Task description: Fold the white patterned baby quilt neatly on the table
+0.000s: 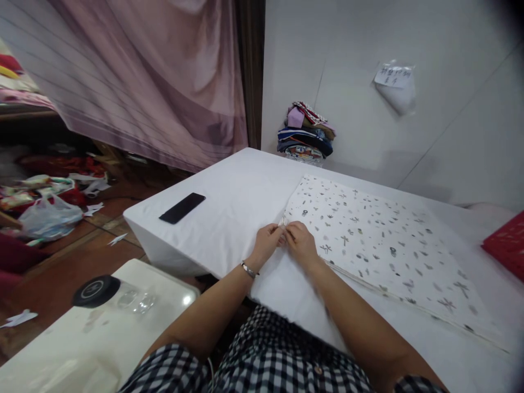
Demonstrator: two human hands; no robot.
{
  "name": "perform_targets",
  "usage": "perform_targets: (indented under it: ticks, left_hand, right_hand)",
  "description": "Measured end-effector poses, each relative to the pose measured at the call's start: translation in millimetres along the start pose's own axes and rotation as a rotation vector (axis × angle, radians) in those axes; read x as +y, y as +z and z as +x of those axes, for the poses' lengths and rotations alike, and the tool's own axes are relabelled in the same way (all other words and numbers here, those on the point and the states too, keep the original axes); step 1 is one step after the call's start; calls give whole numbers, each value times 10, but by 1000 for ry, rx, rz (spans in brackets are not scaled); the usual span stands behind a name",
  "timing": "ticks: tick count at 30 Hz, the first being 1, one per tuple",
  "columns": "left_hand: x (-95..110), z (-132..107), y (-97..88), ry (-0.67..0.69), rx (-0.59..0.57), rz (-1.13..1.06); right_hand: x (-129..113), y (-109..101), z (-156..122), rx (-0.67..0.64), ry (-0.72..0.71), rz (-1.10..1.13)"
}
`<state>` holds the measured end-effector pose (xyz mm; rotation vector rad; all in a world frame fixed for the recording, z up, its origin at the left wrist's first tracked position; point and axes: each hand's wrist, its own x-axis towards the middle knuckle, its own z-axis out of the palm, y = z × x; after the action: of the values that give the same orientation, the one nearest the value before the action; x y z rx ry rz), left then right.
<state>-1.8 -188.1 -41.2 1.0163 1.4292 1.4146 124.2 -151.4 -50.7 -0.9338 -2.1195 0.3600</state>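
A white printed cloth (360, 234) with small leaf and twig figures lies folded in flat layers on the right part of the table. At its near left corner my left hand (267, 241) and my right hand (302, 241) meet, fingertips almost touching. Both are closed in a pinch on the cloth's corner, where a small pale bit shows between the fingers. Exactly how the edge lies under the fingertips is hidden. My left wrist wears a metal bracelet (249, 269).
The table (233, 185) has a white cover. A black phone (182, 208) lies on its left side. Folded clothes (305, 136) are stacked by the wall, and something red (507, 245) sits far right. A cream surface with a black lid (96, 290) stands lower left.
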Motion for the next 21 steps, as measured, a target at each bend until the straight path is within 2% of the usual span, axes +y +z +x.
perform_targets:
  ticks: [8, 16, 18, 21]
  left_hand:
    - [27, 1, -15, -21, -16, 19]
    - [7, 45, -30, -114, 33, 58]
    - [11, 56, -66, -112, 44, 177]
    - [41, 56, -146, -31, 84, 569]
  right_hand:
    - [-48, -27, -18, -12, -19, 23]
    - [-25, 16, -68, -77, -32, 53]
    - [10, -30, -131, -115, -50, 13]
    - [98, -215, -327, -190, -43, -128]
